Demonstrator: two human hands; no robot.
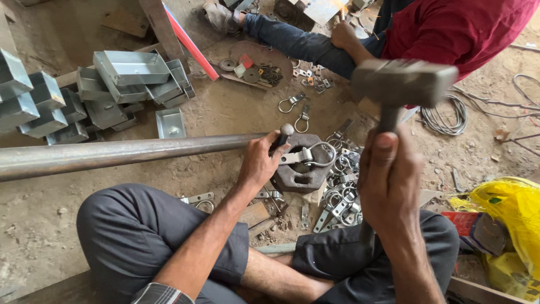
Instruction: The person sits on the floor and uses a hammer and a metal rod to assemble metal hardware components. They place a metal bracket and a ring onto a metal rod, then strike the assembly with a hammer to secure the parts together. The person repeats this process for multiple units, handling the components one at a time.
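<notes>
My right hand [389, 180] grips the handle of a heavy steel hammer [404, 83], raised and blurred above the work. My left hand [260, 160] holds a short round-headed punch [284, 135] upright over a metal pipe clamp [306, 156]. The clamp lies on a dark octagonal iron block [298, 179] set on the dirt floor between my knees.
A long steel pipe [112, 155] crosses from the left. Folded sheet-metal boxes [129, 76] are stacked at the upper left. Several loose clamps [340, 194] lie right of the block. Another person in a red shirt [450, 28] sits beyond. A yellow bag [509, 211] is at right.
</notes>
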